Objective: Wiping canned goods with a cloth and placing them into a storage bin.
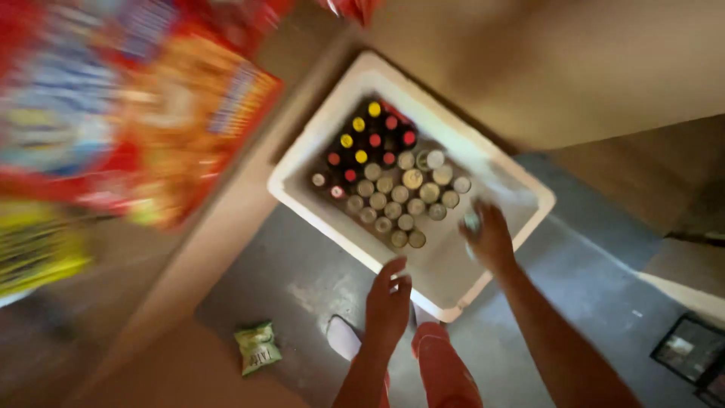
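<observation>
My right hand [489, 236] is down inside the white foam cooler box [302, 162], over the bare stretch of its floor at about four o'clock from the packed drinks. The fingers curl around a small pale can [472, 221]; the picture is smeared there, so I can see the curl but not how firmly they close on it. My left hand [389, 302] hovers at the box's near rim, at roughly six o'clock from the drinks, fingers held loosely together and pointing toward the box, with nothing in it; I cannot tell whether it touches the rim.

The box sits on the grey floor [302, 279], turned cornerwise to me. Inside, a tight cluster of cans [400, 200] with pale round tops fills the middle, and at eleven o'clock from them stand dark bottles [370, 140] with red and yellow caps, touching the cans. The four o'clock part of the box is uncovered white foam.

Below my left hand, at six o'clock, I see my red trouser leg [445, 370] and a pale shoe [343, 338] on the floor. A small green snack packet [257, 347] lies on the floor at about eight o'clock from the box, well apart from it. Blurred red and orange snack bags [151, 113] hang at nine to ten o'clock, with yellow ones [38, 249] beneath them. A dark framed object [689, 349] lies at the far four o'clock edge.
</observation>
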